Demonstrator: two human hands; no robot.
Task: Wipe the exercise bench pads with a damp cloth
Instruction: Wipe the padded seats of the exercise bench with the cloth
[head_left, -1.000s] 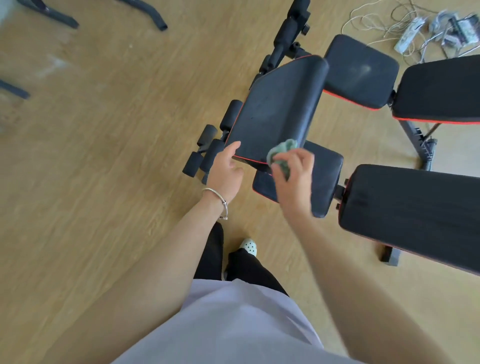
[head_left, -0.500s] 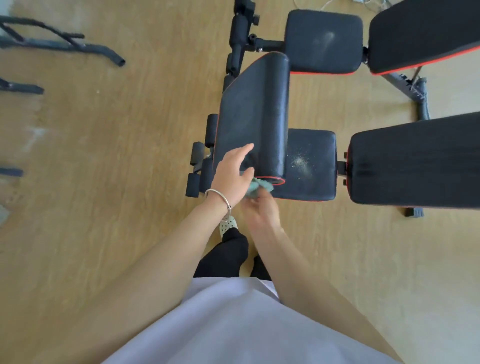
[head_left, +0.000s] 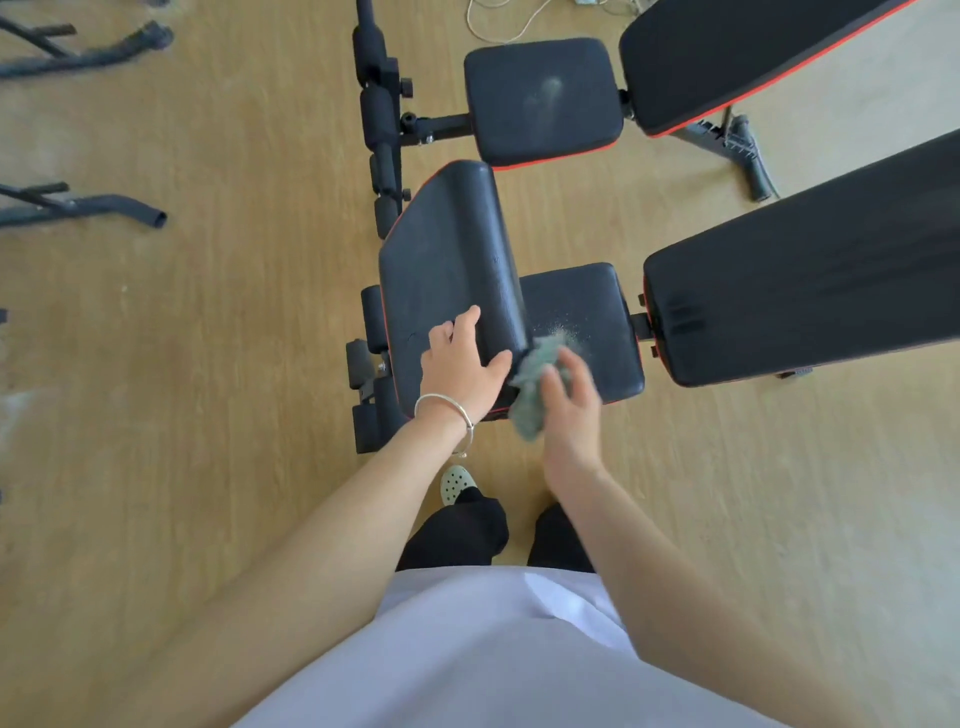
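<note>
A black curved pad (head_left: 449, 270) with red trim stands tilted above the near bench's seat pad (head_left: 582, 312), which carries a pale dusty smear. My left hand (head_left: 462, 364), a bracelet at its wrist, rests on the curved pad's near end with the thumb hooked over its edge. My right hand (head_left: 569, 400) holds a crumpled grey-green cloth (head_left: 535, 384) against the pad's near right edge. To the right lies the long back pad (head_left: 810, 280). A second bench behind has a seat pad (head_left: 543, 101) with a pale smudge and its own back pad (head_left: 727, 57).
Black foam rollers and frame tubes (head_left: 382, 130) stand left of the benches. Loose metal legs (head_left: 78, 208) lie on the wooden floor at the far left. White cables (head_left: 511, 21) trail at the top. My feet (head_left: 457, 483) stand just before the near bench.
My right hand with the cloth has moved from under the curved pad's near end up to its right edge. The view has shifted back slightly; my left hand stays on the pad.
</note>
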